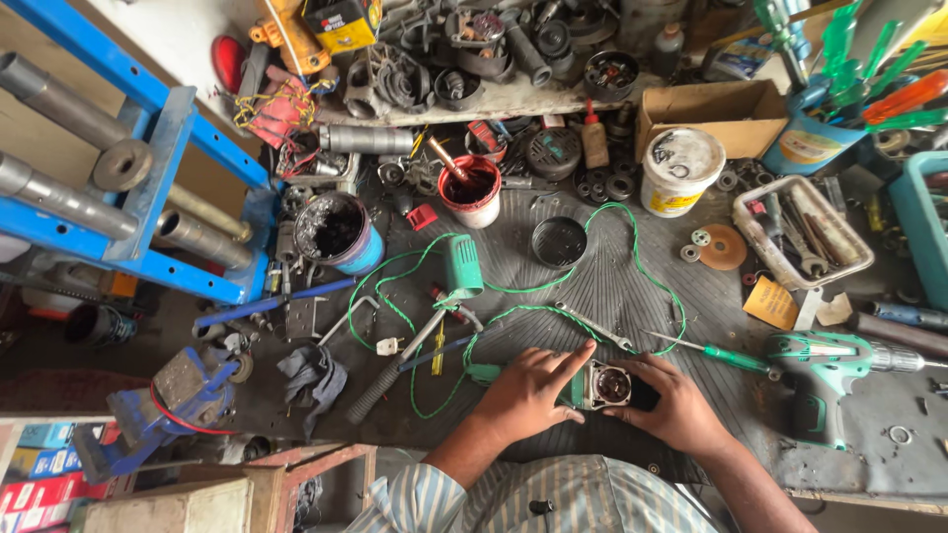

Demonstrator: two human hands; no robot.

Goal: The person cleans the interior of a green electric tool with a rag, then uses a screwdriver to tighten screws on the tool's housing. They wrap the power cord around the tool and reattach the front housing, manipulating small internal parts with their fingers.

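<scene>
My left hand and my right hand both hold a small green power tool body on the dark rubber mat at the bench's front edge. Its open metal end, round and dark inside, shows between the two hands. A green cord runs from the tool in loops across the mat. A green tool housing piece lies further back on the mat. My right fingers cover the tool's right side.
A green drill lies right of my hands, a green-handled screwdriver beside it. Pliers, a hammer, grease tubs, a red cup, a white tub, a parts tray and a blue vise crowd the bench.
</scene>
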